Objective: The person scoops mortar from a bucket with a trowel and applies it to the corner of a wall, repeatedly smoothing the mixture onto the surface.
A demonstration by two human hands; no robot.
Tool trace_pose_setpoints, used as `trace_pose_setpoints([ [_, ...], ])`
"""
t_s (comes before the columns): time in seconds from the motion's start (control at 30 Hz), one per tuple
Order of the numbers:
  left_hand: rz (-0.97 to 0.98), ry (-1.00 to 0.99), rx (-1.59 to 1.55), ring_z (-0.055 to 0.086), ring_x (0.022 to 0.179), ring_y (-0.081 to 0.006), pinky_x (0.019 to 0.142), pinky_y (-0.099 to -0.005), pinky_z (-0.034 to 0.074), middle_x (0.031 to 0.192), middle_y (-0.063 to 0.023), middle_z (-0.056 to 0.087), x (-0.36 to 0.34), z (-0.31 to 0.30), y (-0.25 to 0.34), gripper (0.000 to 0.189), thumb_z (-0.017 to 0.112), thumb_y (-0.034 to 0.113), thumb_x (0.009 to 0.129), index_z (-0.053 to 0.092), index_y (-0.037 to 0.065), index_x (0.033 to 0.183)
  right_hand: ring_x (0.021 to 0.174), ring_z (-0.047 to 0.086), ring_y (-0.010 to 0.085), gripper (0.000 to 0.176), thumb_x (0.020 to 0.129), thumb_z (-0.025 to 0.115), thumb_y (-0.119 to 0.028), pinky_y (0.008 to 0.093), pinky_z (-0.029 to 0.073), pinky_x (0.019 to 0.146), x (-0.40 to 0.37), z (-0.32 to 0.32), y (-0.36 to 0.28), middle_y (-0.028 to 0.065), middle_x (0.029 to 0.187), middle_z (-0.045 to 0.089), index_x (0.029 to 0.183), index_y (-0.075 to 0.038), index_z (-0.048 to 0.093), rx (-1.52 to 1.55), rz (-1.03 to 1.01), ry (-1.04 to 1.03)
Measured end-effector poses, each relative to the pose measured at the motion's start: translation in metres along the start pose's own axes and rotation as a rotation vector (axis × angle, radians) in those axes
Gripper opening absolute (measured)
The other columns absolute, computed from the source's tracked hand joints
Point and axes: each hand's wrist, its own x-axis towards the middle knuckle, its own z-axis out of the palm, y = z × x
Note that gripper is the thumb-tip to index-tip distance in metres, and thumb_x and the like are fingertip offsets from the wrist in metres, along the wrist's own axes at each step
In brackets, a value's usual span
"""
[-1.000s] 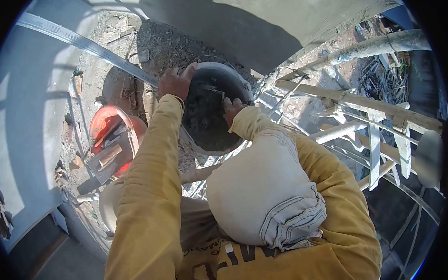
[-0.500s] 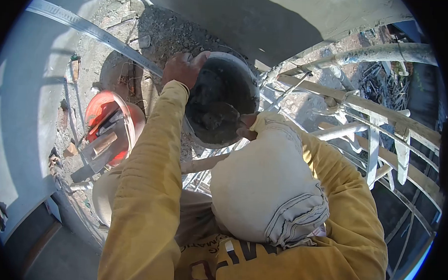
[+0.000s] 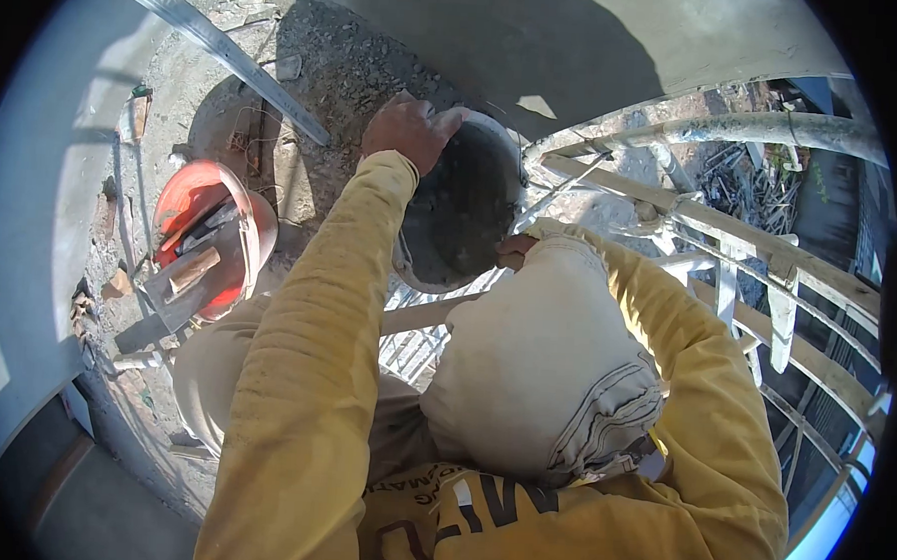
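A round bucket (image 3: 462,206) with a pale rim stands in front of me, its inside dark and grey, with wet-looking grey material in the shade. My left hand (image 3: 412,130) is closed over the far left part of its rim, the thumb lying along the edge. At the near right side of the bucket, my right hand (image 3: 515,250) has its fingers curled, partly hidden behind my raised knee (image 3: 535,354) in light trousers. What those fingers hold cannot be made out. Both forearms are in yellow sleeves.
An orange-red bucket (image 3: 255,222) at left holds a grey flat board (image 3: 193,284) and tools. A metal straightedge (image 3: 214,45) slants down from upper left. Wooden and bamboo poles (image 3: 712,206) form scaffolding at right. Plastered walls (image 3: 699,41) rise ahead and at left; rubble covers the ground.
My left hand has shifted right along with the bucket's left side, away from the straightedge's end. A rounded grey shape beside my right hand inside the bucket no longer shows. The view has shifted slightly.
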Motion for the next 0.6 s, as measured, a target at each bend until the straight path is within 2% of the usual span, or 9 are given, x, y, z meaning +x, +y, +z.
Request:
trace_pose_setpoints([
  [0.07,0.002,-0.035,-0.006,0.057,0.106,-0.0357,0.092,-0.0416,0.044,0.109,-0.0234,0.061,-0.001,0.005,0.006,0.068,0.053,0.062,0.081,0.065,-0.002,0.100,0.052,0.051,0.0119,0.036,0.091,0.047,-0.044,0.0286,0.041,0.046,-0.002,-0.015,-0.012,0.0056,0.068,0.057,0.097,-0.010,0.059,0.035,0.078,0.024],
  [0.13,-0.055,-0.002,0.033,0.056,0.108,-0.0318,0.095,-0.0398,0.043,0.112,-0.0170,0.061,0.000,0.008,0.009,0.058,0.049,0.055,0.086,0.066,0.003,0.104,0.052,0.051,0.0115,0.037,0.091,0.047,-0.044,0.0282,0.041,0.045,-0.013,-0.031,-0.008,0.0054,0.068,0.056,0.096,-0.010,0.059,0.075,0.158,0.047],
  [0.27,-0.076,-0.033,0.013,0.056,0.110,-0.0314,0.095,-0.0393,0.043,0.114,-0.0165,0.060,0.002,0.010,0.005,0.058,0.049,0.055,0.086,0.066,0.003,0.105,0.051,0.051,0.0107,0.037,0.091,0.046,-0.045,0.0275,0.041,0.044,-0.033,-0.054,0.003,0.0049,0.067,0.056,0.096,-0.010,0.058,0.144,0.329,0.059],
  [0.3,-0.041,-0.022,0.034,0.055,0.110,-0.0309,0.096,-0.0392,0.043,0.115,-0.0163,0.060,0.001,0.014,0.007,0.058,0.049,0.055,0.086,0.066,0.004,0.106,0.044,0.047,0.0103,0.037,0.092,0.044,-0.045,0.0271,0.038,0.038,-0.024,-0.049,0.011,0.0038,0.064,0.055,0.095,-0.011,0.058,0.090,0.136,0.138],
  [0.33,-0.005,-0.011,0.057,0.055,0.111,-0.0305,0.096,-0.0391,0.043,0.115,-0.0161,0.059,0.002,0.020,0.006,0.057,0.049,0.055,0.087,0.066,0.004,0.106,0.044,0.047,0.0103,0.037,0.092,0.044,-0.045,0.0271,0.038,0.038,0.003,-0.045,0.042,0.0038,0.064,0.055,0.095,-0.011,0.058,0.086,0.134,0.137],
  [0.4,0.072,-0.024,0.076,0.055,0.111,-0.0301,0.096,-0.0388,0.043,0.115,-0.0159,0.059,0.011,0.039,-0.006,0.057,0.049,0.055,0.087,0.066,0.004,0.107,0.040,0.046,0.0108,0.034,0.093,0.044,-0.045,0.0279,0.037,0.034,0.056,-0.033,0.117,0.0041,0.063,0.056,0.098,-0.013,0.057,-0.461,-0.889,0.517],
  [0.43,0.152,-0.034,0.092,0.055,0.112,-0.0296,0.097,-0.0385,0.043,0.115,-0.0156,0.059,0.013,0.047,-0.009,0.058,0.048,0.055,0.087,0.065,0.005,0.108,0.114,0.051,0.0274,0.038,0.093,0.046,-0.028,0.0360,0.040,0.098,0.024,-0.024,0.097,0.0126,0.120,0.051,0.123,-0.004,0.051,-0.299,-0.315,0.234],
  [0.5,0.104,-0.034,0.087,0.055,0.111,-0.0298,0.097,-0.0383,0.042,0.115,-0.0157,0.060,0.010,0.038,0.003,0.058,0.048,0.056,0.088,0.065,0.005,0.108,0.115,0.051,0.0277,0.039,0.093,0.046,-0.028,0.0366,0.039,0.098,0.046,-0.010,0.049,0.0127,0.121,0.050,0.124,-0.005,0.050,-0.334,-0.283,0.236],
  [0.6,0.037,-0.033,0.087,0.055,0.111,-0.0300,0.097,-0.0382,0.042,0.114,-0.0162,0.060,0.005,0.024,0.011,0.058,0.047,0.056,0.088,0.065,0.005,0.109,0.117,0.049,0.0287,0.041,0.092,0.046,-0.030,0.0386,0.039,0.098,0.012,-0.033,0.049,0.0132,0.123,0.048,0.126,-0.007,0.048,-0.448,-0.199,0.248],
])
